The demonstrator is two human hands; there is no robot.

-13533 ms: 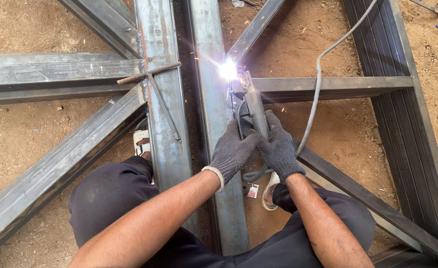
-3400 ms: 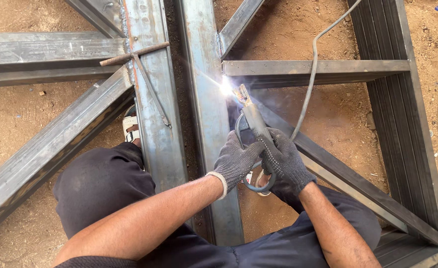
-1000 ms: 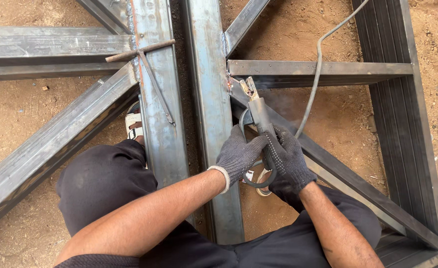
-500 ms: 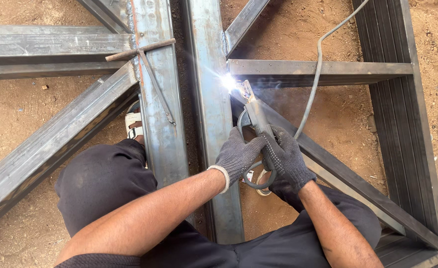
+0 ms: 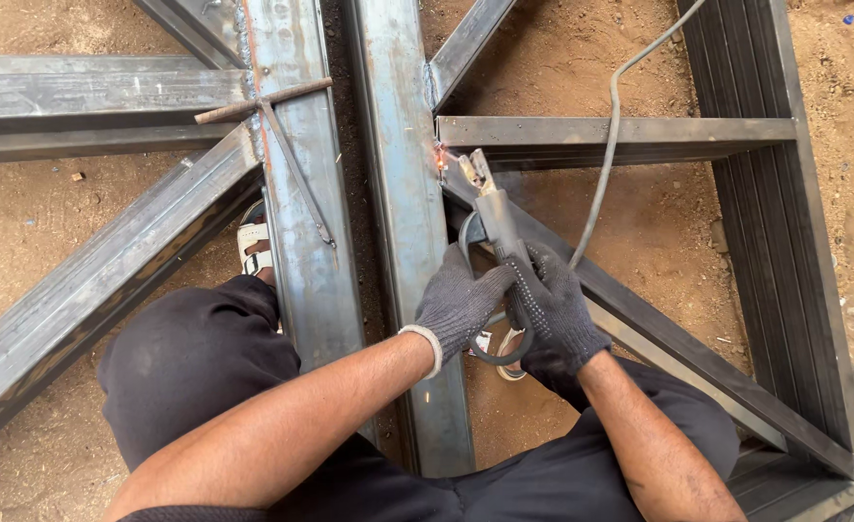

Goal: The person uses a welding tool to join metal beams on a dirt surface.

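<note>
Both hands wear dark knit gloves. The right hand (image 5: 555, 311) is wrapped tight round the grey electrode holder (image 5: 497, 220), and the left hand (image 5: 458, 302) is cupped against it. The holder's tip sits beside the glowing joint (image 5: 440, 155) on the scuffed, flat-sided steel beam (image 5: 403, 203), above sandy ground (image 5: 533, 58).

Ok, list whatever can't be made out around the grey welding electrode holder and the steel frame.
1. Head view: the grey cable runs off the top edge, so its far end is unseen.
2. The grip on the grey welding electrode holder is covered by the left gloved hand and right gloved hand.
3. The glowing weld spot is too small to judge.
4. The sandalled foot is half hidden by a steel beam.
</note>
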